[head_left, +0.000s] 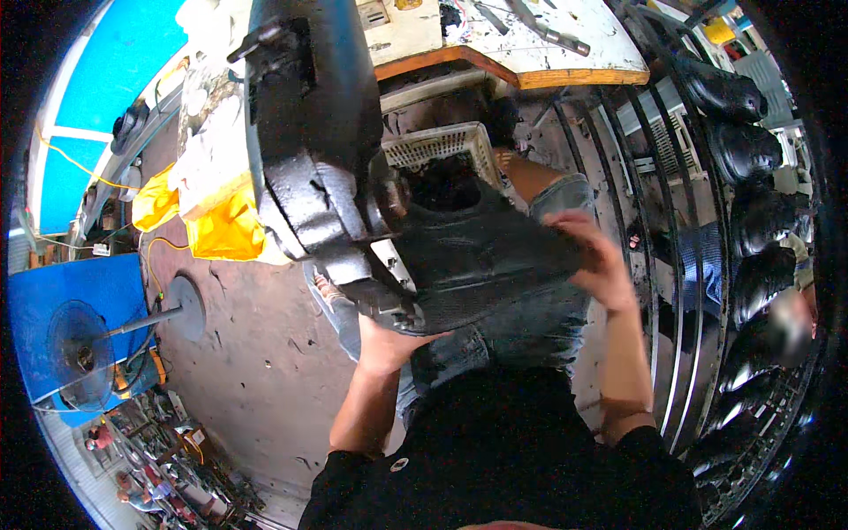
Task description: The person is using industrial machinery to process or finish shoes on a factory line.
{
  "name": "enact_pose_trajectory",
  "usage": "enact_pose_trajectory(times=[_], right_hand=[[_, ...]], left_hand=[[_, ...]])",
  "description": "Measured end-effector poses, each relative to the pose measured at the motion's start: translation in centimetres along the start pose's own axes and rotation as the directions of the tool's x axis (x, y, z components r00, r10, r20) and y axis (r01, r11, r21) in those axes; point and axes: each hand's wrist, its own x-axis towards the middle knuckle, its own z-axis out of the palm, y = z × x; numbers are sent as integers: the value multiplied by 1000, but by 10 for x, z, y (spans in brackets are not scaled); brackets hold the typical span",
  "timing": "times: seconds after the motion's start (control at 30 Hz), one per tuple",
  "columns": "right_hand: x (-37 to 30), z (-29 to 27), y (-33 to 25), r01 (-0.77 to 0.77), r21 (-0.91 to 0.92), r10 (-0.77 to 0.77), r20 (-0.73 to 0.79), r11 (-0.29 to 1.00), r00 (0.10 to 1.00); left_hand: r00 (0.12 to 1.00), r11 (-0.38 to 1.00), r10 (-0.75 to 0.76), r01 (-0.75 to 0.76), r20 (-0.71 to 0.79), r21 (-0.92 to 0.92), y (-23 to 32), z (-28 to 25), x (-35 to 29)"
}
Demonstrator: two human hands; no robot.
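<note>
A broad black leather-like piece with a curved edge [495, 256] lies across my lap, in front of a dark machine head [309, 177] that looks like a heavy sewing machine. My left hand [389, 344] is under the machine's lower end at the piece's near left edge. Its thumb side shows there, while the other fingers are hidden by the machine and the piece. At the piece's right end, my right hand [601, 261] has its curved fingers and thumb around the edge, slightly smeared by motion.
Behind the piece stands a cream plastic basket [481, 146] with dark contents. A white worktop [565, 62] with tools borders the far side. To the right, a black metal rack [649, 141] carries several black shoes [751, 212]. Left are yellow bags [225, 231] and a standing fan [84, 353].
</note>
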Motion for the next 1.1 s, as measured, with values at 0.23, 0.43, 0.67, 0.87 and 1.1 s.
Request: enact_pose_trajectory(times=[0.23, 0.43, 0.67, 0.87, 1.1], right_hand=[[28, -25, -109, 178, 4, -163, -377, 984, 912], [3, -30, -159, 287, -309, -343, -142, 907, 929], [-33, -46, -388, -218, -962, -970, 121, -167, 210], [15, -141, -488, -744, -516, -861, -27, -423, 509], [-22, -185, -499, -757, -369, -796, -72, -539, 601]], left_hand=[[997, 997, -50, 47, -63, -56, -10, 7, -7], [929, 612, -278, -23, 243, 791, -61, -32, 22], [860, 764, 43, -356, 509, 538, -67, 16, 39], [769, 816, -146, -261, 622, 515, -56, 30, 29], [776, 815, -182, -225, 604, 534, -62, 19, 22]])
